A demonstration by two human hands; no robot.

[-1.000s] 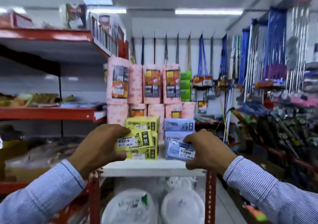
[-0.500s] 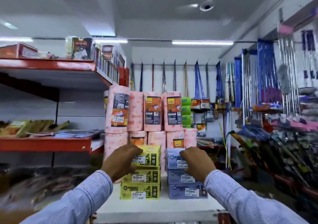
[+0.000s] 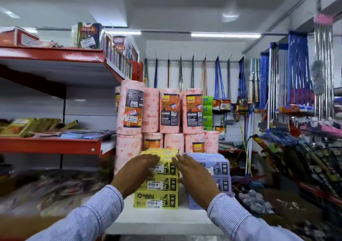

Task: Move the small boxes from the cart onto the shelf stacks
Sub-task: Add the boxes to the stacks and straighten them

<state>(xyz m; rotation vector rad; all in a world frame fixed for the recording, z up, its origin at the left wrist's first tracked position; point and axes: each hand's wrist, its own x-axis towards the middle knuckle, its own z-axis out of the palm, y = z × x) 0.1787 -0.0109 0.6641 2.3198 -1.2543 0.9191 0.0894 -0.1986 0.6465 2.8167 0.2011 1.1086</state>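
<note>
A stack of three yellow small boxes (image 3: 157,198) stands on the white shelf top (image 3: 159,220). Right beside it stands a stack of lilac-blue small boxes (image 3: 220,168). My left hand (image 3: 137,174) is in front of the yellow stack's left side, fingers stretched flat and holding nothing. My right hand (image 3: 196,178) is spread flat between the two stacks, covering part of the blue one, also holding nothing. Whether either palm touches a box is unclear. No cart is in view.
Pink kitchen towel rolls (image 3: 170,111) are stacked right behind the boxes. Red shelves (image 3: 50,145) with packets run along the left. Brooms and mops (image 3: 273,78) hang on the back wall and right side. Cluttered goods (image 3: 305,166) fill the right.
Both hands have let go of the top boxes and opened flat, pulling back a little. The camera has tilted up, so the stacks sit lower and closer in view.
</note>
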